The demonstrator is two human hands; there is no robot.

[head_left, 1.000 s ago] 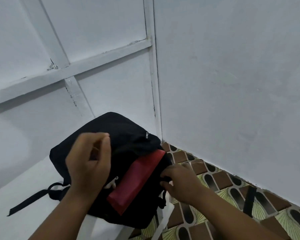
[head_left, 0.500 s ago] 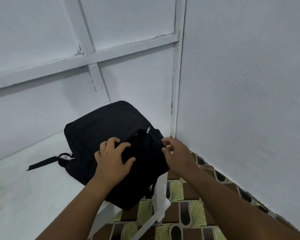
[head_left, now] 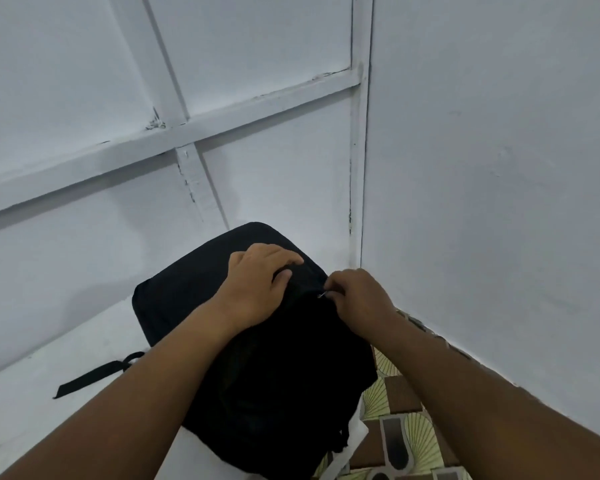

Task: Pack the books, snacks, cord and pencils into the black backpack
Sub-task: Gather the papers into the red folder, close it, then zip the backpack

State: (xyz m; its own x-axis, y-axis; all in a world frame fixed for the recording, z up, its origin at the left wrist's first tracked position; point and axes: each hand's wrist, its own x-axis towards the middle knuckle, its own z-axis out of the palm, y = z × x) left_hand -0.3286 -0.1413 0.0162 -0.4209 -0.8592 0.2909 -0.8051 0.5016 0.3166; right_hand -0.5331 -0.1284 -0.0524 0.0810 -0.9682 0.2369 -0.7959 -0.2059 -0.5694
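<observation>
1. I see the black backpack [head_left: 194, 299] lying on a white tabletop [head_left: 49, 403], pushed into the corner where a white panelled wall [head_left: 118, 98] meets a plain white wall [head_left: 499, 168].
2. My left hand [head_left: 257, 289] rests on the upper part of the backpack; its fingers [head_left: 284, 259] are curled over a fold of the black fabric, with the thumb pressed against it from the near side, so I read it as gripping the cloth.
3. My right hand [head_left: 357, 296] sits just beside the left, at the right edge of the bag. Its fingers are drawn in tight and pinch a small metal zipper pull [head_left: 323, 294], which glints between the fingertips.
4. The two hands are near each other but not touching.
5. I cannot tell from this view whether the zipper line is open or closed; the fabric is too dark.
6. A black strap [head_left: 90, 377] trails from the bag's left side across the tabletop, ending flat and loose.
7. A white strap [head_left: 347, 445] hangs off the bag's near right corner.
8. Below the right forearm, a patterned floor [head_left: 395, 407] with brown and green tiles shows beside the tabletop edge.
</observation>
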